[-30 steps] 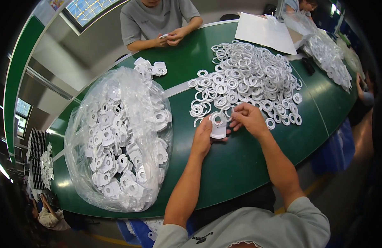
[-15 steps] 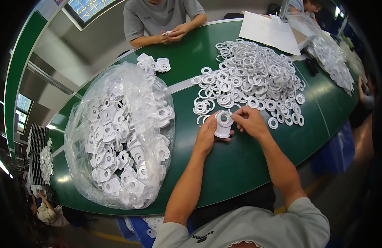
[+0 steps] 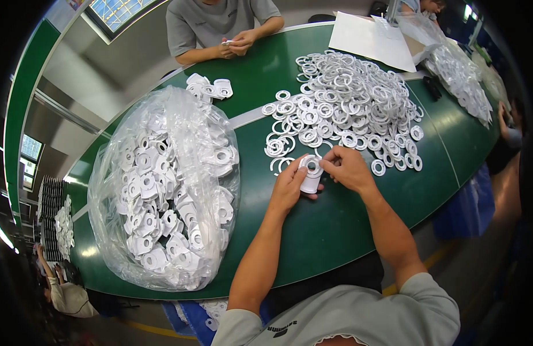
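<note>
My left hand (image 3: 288, 185) is closed around a white plastic part (image 3: 310, 183), a flat piece with a round hole at its upper end, held up over the table's near side. A white ring (image 3: 312, 163) sits around that hole. From the right, my right hand (image 3: 348, 170) pinches the ring's edge with thumb and forefinger; the fingertips partly hide the contact. Just beyond both hands spreads a large heap of loose white rings (image 3: 358, 98). Left of my left arm, a clear plastic bag (image 3: 206, 254) holds many similar white parts.
The green table (image 3: 335, 242) curves around me. A few white parts (image 3: 222, 88) lie beyond the bag. Across the table a person in grey (image 3: 220, 26) handles a small white piece. White sheets (image 3: 370, 43), a black object (image 3: 432, 87) and another filled bag (image 3: 459, 78) are at the far right.
Both hands keep hold of the part and ring, with only slight finger movement at the right. The whole view has shifted a little, so the table's things appear slightly farther left.
</note>
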Action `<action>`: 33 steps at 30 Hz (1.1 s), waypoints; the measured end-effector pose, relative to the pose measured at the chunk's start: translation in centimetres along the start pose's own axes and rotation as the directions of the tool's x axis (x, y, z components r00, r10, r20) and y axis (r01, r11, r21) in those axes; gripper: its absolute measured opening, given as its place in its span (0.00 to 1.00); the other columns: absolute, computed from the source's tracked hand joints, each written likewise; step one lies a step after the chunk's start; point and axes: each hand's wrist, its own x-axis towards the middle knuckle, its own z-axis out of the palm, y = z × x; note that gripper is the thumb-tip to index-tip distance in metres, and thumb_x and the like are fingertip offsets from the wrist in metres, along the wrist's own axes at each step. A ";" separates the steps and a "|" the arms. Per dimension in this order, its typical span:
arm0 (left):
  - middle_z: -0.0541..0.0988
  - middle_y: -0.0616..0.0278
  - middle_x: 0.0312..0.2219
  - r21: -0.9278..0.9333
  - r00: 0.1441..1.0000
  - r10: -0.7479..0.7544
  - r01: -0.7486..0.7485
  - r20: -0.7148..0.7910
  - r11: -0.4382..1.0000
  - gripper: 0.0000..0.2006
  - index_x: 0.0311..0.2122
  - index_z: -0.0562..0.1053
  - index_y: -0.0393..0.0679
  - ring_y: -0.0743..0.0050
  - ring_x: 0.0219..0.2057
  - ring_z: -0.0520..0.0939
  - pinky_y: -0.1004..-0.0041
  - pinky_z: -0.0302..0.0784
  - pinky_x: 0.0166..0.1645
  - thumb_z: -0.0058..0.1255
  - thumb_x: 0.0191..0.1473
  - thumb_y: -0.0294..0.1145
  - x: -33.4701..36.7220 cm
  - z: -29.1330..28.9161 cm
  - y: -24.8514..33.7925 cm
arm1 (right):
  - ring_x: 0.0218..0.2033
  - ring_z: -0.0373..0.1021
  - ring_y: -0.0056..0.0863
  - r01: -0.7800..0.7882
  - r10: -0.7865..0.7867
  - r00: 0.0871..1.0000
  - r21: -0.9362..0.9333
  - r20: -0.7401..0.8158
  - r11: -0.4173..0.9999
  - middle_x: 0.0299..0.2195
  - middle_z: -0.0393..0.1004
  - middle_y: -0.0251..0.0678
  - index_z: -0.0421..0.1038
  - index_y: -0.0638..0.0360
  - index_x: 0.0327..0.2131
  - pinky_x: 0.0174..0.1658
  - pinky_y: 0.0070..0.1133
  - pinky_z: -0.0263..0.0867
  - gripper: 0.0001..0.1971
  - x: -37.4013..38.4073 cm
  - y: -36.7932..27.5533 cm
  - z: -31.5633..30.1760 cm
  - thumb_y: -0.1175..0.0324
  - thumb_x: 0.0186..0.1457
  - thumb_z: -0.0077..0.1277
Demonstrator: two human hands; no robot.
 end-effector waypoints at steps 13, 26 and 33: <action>0.78 0.54 0.39 0.401 0.934 0.350 -0.296 -0.067 0.867 0.18 0.54 0.66 0.36 0.70 0.36 0.81 0.72 0.79 0.39 0.37 0.59 0.28 0.4 0.1 -1.0 | 0.23 0.64 0.22 0.379 -0.384 0.923 -0.180 0.010 0.908 0.26 0.67 0.35 0.67 0.63 0.34 0.27 0.20 0.63 0.17 0.8 1.9 2.2 0.66 0.44 0.64; 0.77 0.54 0.44 0.600 0.942 0.325 -0.212 -0.086 0.772 0.18 0.56 0.67 0.42 0.69 0.43 0.79 0.73 0.72 0.48 0.41 0.60 0.29 -1.2 1.9 0.2 | 0.30 0.65 0.43 0.419 -0.447 0.892 -0.244 -0.071 0.875 0.28 0.66 0.44 0.64 0.63 0.29 0.33 0.31 0.61 0.18 0.0 2.1 2.4 0.65 0.39 0.63; 0.78 0.58 0.39 0.280 0.955 0.247 -0.194 -0.166 0.940 0.20 0.56 0.67 0.37 0.80 0.30 0.78 0.81 0.75 0.30 0.46 0.60 0.33 -0.8 1.2 0.9 | 0.25 0.75 0.26 -0.051 -0.121 0.921 0.423 0.370 0.905 0.27 0.76 0.40 0.71 0.71 0.39 0.30 0.20 0.73 0.10 0.8 1.9 -1.3 0.72 0.57 0.52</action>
